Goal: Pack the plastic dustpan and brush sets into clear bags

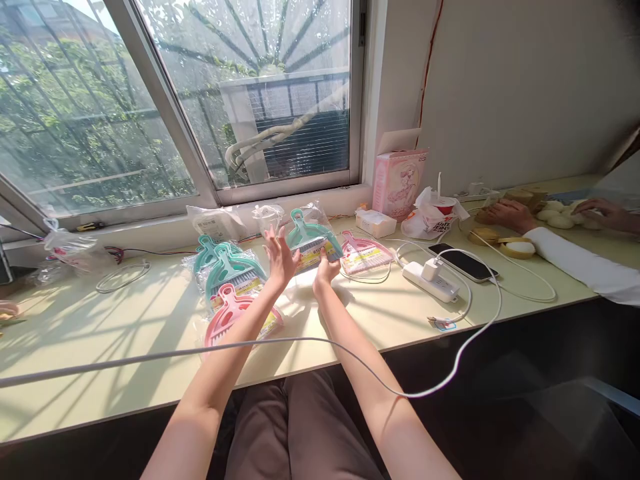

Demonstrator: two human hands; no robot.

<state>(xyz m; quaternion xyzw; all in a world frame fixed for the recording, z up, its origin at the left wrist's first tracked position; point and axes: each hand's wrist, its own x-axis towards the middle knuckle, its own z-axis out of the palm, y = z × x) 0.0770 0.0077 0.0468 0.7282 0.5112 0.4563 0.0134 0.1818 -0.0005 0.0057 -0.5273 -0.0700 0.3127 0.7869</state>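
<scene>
A green mini dustpan and brush set [310, 239] in clear plastic is held up off the table, tilted, with a yellow label across it. My right hand [327, 268] grips its lower right edge, thumb on the front. At its left edge is my left hand [281, 259], fingers spread and raised; its thumb is close to the wrapping, and whether it touches I cannot tell. To the left lie several wrapped sets, green ones [227, 267] behind and a pink one [233, 313] in front. Another pink set [365, 253] lies just right of my hands.
A white cable [320, 339] crosses in front of my forearms from the power strip [430, 281]. Right of it lie a phone [463, 262] and a co-worker's sleeved arm [570, 257]. A tissue pack [375, 221] and pink box [400, 181] stand behind, near the window.
</scene>
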